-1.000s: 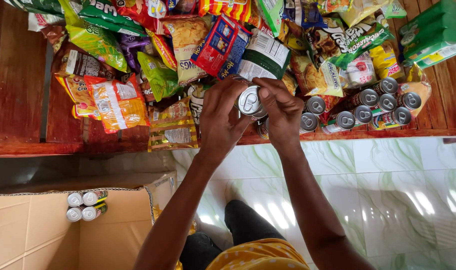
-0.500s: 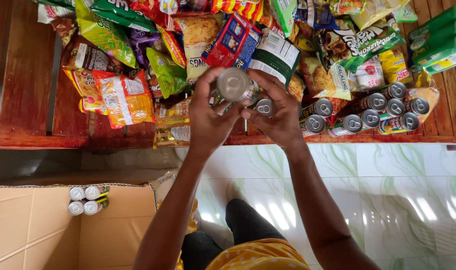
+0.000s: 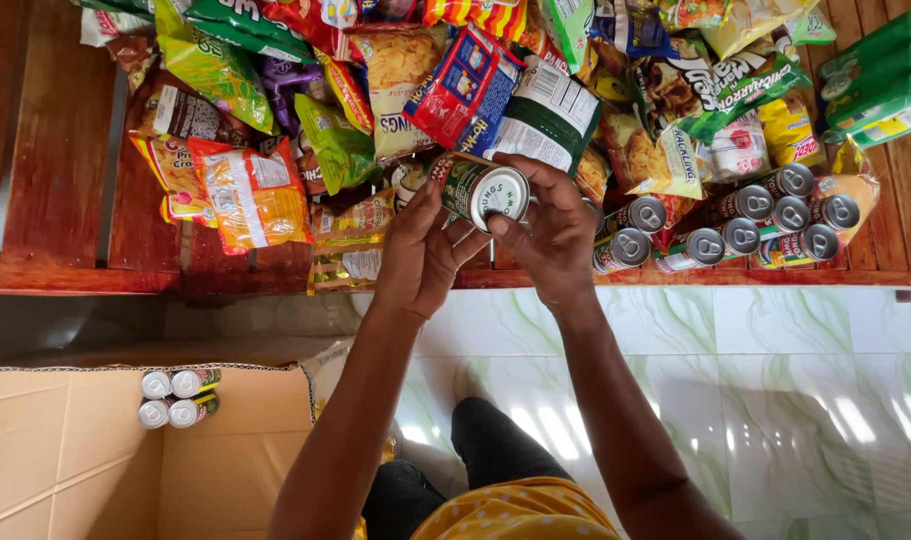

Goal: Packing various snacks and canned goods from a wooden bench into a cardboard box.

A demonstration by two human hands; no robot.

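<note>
Both hands, left hand point(image 3: 425, 255) and right hand point(image 3: 550, 235), hold a green can point(image 3: 480, 188) above the tabletop point(image 3: 55, 150) edge, fingers pinching its rim; compared with half a second ago, its end now tilts rightward, toward the camera.

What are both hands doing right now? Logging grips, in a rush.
Left hand: closed around the small green metal can.
Right hand: holding the same can, fingertips on its silver end.
</note>
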